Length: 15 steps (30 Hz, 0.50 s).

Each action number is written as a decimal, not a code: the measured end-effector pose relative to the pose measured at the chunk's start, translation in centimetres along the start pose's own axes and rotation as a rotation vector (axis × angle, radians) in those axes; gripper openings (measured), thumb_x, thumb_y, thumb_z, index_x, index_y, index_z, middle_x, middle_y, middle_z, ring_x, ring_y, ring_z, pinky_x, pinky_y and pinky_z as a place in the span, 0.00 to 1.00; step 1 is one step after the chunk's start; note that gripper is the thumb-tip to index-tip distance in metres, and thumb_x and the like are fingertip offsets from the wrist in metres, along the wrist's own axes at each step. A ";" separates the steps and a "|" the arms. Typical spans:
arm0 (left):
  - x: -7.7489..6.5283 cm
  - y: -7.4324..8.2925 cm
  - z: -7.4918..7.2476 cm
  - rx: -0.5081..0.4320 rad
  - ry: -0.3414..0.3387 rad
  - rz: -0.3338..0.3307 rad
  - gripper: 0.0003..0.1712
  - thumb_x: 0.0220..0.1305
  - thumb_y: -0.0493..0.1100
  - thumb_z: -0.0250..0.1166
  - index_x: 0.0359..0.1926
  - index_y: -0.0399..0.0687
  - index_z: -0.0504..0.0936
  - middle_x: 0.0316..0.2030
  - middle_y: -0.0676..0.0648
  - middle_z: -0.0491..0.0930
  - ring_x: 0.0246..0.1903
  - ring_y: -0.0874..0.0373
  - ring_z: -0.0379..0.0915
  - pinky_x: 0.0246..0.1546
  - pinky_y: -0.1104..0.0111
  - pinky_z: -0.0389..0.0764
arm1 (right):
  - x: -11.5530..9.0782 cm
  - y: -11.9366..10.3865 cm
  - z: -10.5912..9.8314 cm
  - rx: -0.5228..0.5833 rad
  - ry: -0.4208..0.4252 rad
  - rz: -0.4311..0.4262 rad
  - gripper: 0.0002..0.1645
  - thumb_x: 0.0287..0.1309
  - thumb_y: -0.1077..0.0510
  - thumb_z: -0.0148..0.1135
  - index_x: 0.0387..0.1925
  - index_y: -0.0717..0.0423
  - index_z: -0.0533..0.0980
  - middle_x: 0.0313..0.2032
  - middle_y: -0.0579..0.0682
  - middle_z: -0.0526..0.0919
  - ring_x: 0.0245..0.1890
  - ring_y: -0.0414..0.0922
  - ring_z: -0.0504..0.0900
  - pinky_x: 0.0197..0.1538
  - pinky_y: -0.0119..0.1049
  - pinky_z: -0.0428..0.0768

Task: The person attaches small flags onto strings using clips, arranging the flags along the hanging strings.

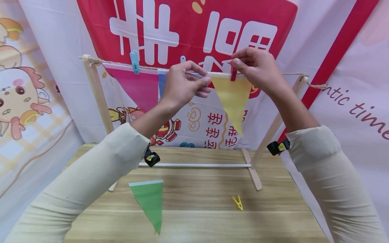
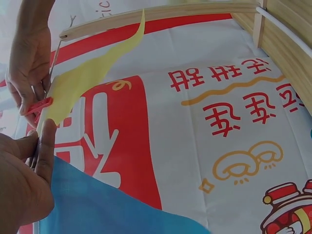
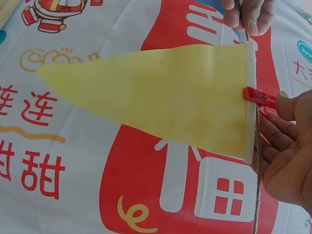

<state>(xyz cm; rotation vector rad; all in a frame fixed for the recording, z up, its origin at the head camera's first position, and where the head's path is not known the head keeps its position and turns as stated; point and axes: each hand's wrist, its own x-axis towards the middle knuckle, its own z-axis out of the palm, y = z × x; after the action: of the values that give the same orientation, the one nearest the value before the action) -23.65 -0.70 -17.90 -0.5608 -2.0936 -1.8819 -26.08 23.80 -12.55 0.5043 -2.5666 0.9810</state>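
A yellow triangular pennant [image 1: 232, 98] with a white top band hangs from a twine string [image 1: 287, 74]. My right hand [image 1: 258, 69] pinches the end of a red clothespin [image 3: 261, 96], whose jaws sit over the band and string. At the pennant's near corner, my left hand [image 1: 186, 84] pinches the string between thumb and fingers. To its left hang a pink pennant [image 1: 139, 84] under a light blue clothespin [image 1: 134, 62] and a blue pennant [image 2: 112, 200], partly hidden by my left hand in the head view. Another blue clothespin [image 1: 183, 59] shows above that hand.
A green pennant [image 1: 150, 202] and a yellow clothespin [image 1: 238, 202] lie on the wooden table [image 1: 197, 222]. Wooden posts [image 1: 98, 94] hold up the string, with a white rod [image 1: 197, 165] low between them. A printed cloth [image 1: 197, 135] hangs behind.
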 end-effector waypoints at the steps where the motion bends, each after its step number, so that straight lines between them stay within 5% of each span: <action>1: 0.0 0.0 0.0 0.002 -0.001 0.002 0.12 0.77 0.40 0.74 0.56 0.42 0.87 0.49 0.40 0.95 0.41 0.51 0.97 0.43 0.64 0.96 | 0.0 0.0 0.0 0.001 0.002 0.000 0.28 0.81 0.39 0.65 0.70 0.49 0.83 0.66 0.52 0.89 0.59 0.46 0.89 0.71 0.45 0.89; 15: -0.6 -0.6 -0.6 0.050 -0.002 -0.008 0.13 0.76 0.42 0.76 0.55 0.40 0.88 0.48 0.41 0.95 0.41 0.51 0.97 0.44 0.65 0.96 | -0.3 0.3 -0.3 0.017 0.065 -0.026 0.27 0.81 0.40 0.65 0.69 0.51 0.84 0.64 0.53 0.89 0.57 0.43 0.89 0.70 0.41 0.89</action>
<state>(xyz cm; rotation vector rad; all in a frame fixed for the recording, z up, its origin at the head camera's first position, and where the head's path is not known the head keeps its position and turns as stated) -23.38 -1.45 -18.64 -0.5444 -2.1411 -1.8285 -25.87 24.25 -12.61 0.5008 -2.4900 0.9939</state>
